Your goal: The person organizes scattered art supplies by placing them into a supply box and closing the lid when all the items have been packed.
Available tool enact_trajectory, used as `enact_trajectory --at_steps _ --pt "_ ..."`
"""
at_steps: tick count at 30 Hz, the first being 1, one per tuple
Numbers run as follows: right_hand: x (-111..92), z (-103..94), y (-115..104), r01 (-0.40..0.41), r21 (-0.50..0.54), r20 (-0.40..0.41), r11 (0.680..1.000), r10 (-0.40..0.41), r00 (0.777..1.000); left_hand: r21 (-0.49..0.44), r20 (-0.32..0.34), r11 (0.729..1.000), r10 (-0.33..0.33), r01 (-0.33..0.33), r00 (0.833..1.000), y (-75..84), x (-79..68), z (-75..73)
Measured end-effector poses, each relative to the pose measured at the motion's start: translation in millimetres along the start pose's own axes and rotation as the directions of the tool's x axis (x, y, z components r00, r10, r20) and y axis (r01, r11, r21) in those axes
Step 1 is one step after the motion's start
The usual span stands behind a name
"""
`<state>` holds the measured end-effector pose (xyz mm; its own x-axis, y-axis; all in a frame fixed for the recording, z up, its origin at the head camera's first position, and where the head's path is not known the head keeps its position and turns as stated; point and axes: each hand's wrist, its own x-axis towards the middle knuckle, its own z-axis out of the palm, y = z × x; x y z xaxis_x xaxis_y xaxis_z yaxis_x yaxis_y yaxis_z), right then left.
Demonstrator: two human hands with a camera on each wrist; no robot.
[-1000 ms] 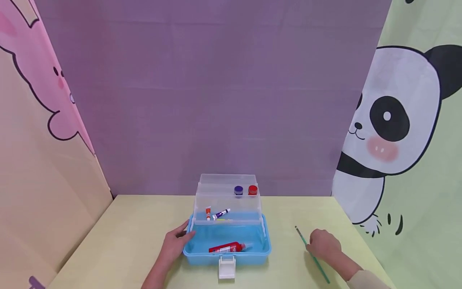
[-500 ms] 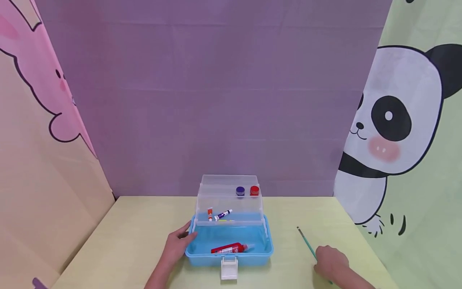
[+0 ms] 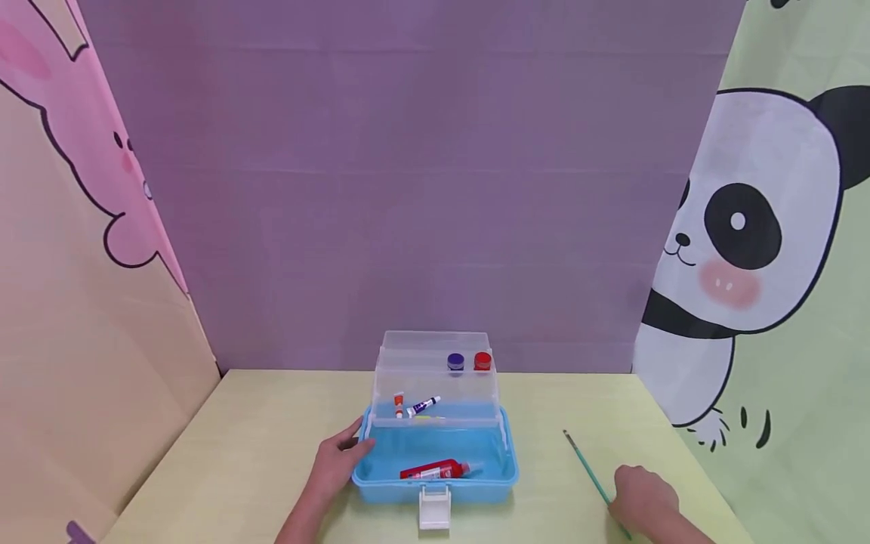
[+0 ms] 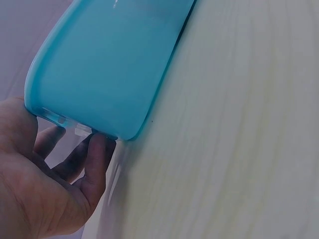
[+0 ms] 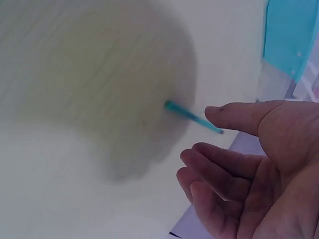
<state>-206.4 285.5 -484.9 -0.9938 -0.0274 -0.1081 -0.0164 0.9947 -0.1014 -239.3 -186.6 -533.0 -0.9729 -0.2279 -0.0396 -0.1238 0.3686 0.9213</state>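
Note:
A blue plastic storage box (image 3: 377, 495) with a raised see-through lid (image 3: 408, 344) and a white latch (image 3: 435, 508) stands on the table. My left hand (image 3: 331, 466) grips its left side, thumb over the rim; the left wrist view shows the fingers curled at the box's end. Inside lies a red bottle (image 3: 435, 470) with a clear tip. To the right, a thin green paintbrush (image 3: 590, 472) lies on the table. My right hand (image 3: 644, 499) hovers by its near end; in the right wrist view thumb and fingers stand apart, holding nothing, with the paintbrush (image 5: 192, 115) beyond them.
Through the clear plastic show an orange tube (image 3: 399, 405), a purple-and-white tube (image 3: 424, 406), a purple-lidded jar (image 3: 455, 362) and a red-lidded jar (image 3: 482, 361). Behind the pale table (image 3: 279, 408) hangs a purple backdrop (image 3: 408, 189), with printed cloths on both sides.
My right hand has moved along the paintbrush toward its near end and slightly right. The paintbrush lies where it was. My left hand stays on the box; the view has shifted slightly.

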Motion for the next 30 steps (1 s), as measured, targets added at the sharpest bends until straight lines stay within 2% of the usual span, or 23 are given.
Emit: enact_trajectory --at_steps 8,15,18,22,26,30 --pt "5.3 9.8 9.5 -0.021 0.032 0.02 0.999 0.021 1.0 -0.037 0.007 0.999 0.002 -0.001 1.0 -1.8 0.0 0.2" --pt "12.6 16.5 14.8 0.006 0.087 -0.068 0.996 0.0 0.998 -0.044 0.008 0.999 0.004 -0.003 1.0 -2.5 -0.3 0.4" --pt "16.6 16.6 15.6 0.014 0.121 -0.078 0.993 -0.005 0.997 -0.042 0.003 0.999 0.008 -0.008 1.0 -1.7 0.3 0.3" --pt "20.6 16.3 17.3 0.06 0.101 -0.108 0.993 -0.049 0.993 -0.028 0.002 1.0 -0.006 0.006 1.0 -1.5 -0.2 -0.2" --pt "25.0 11.5 19.8 0.121 0.041 -0.188 0.992 -0.111 0.976 -0.014 0.004 1.0 -0.016 0.016 1.0 -1.8 -0.1 -0.2" --pt "30.8 1.2 21.8 0.168 0.006 -0.293 0.986 -0.159 0.943 -0.016 0.008 1.0 -0.013 0.013 1.0 -0.8 -0.2 0.6"
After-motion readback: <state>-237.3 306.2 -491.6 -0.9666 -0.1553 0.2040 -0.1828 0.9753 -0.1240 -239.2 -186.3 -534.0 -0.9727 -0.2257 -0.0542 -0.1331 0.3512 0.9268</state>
